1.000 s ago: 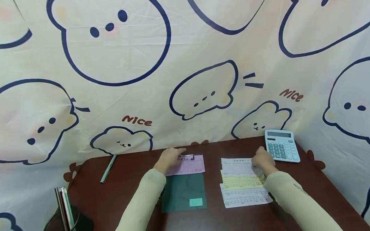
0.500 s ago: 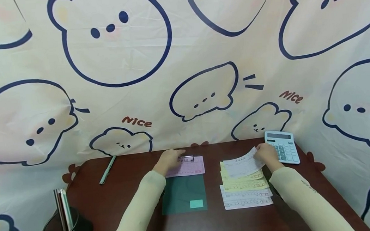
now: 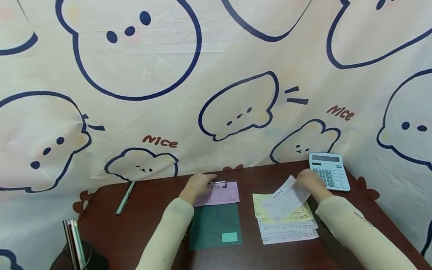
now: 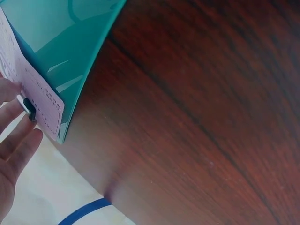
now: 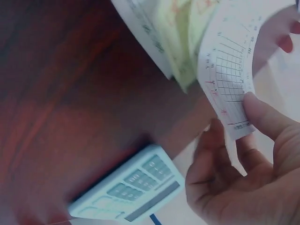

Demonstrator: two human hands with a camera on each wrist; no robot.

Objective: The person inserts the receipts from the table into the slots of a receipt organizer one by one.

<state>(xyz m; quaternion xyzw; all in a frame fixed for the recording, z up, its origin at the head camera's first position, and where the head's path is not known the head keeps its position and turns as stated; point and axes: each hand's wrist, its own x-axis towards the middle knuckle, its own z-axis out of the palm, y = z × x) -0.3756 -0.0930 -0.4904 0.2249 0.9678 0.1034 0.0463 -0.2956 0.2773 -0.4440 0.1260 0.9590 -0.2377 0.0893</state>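
My right hand [image 3: 311, 183] pinches a white printed slip [image 3: 284, 199] by its right end, thumb on one side and fingers on the other. In the right wrist view this slip [image 5: 229, 79] curves upward. Beneath it lie yellow slips [image 3: 259, 208] and white slips [image 3: 286, 232] on the desk. My left hand [image 3: 197, 189] rests at the metal clip [image 3: 219, 184] of a green clipboard [image 3: 214, 226] with a pink slip [image 3: 223, 196] under the clip. In the left wrist view, its fingers [image 4: 26, 145] lie loosely straight beside the clip's black end.
A light-blue calculator [image 3: 329, 171] lies right of my right hand. A pen [image 3: 126, 198] lies at the desk's back left. A black mesh pen holder [image 3: 97, 262] with several pens stands at the front left. Patterned cloth [image 3: 185, 112] hangs behind the brown desk [image 3: 216, 267].
My right hand has lifted the top white slip off the pile and tilted it, uncovering more of the yellow slips. The left hand stays at the clip.
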